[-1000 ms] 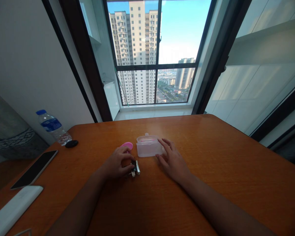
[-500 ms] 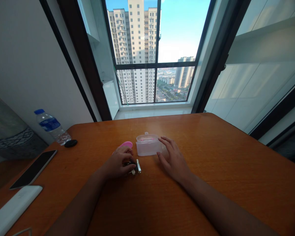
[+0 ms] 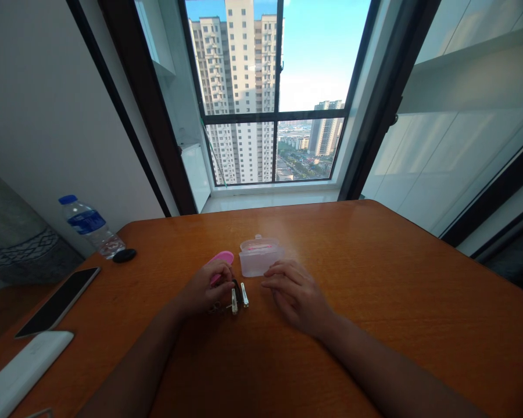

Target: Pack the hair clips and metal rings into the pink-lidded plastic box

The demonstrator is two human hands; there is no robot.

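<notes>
Ahead, high-rises [image 3: 239,69] fill the window [image 3: 244,151]; the wooden table [image 3: 418,278] holds a clear box [image 3: 259,258].

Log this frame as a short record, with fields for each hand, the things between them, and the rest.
Left hand: curled around a pink oval item
Right hand: open, beside a clear plastic lidded box
Between hands: small silver clips
Surface: wooden table
Rest: water bottle, smartphone, black round object, white bar
</notes>
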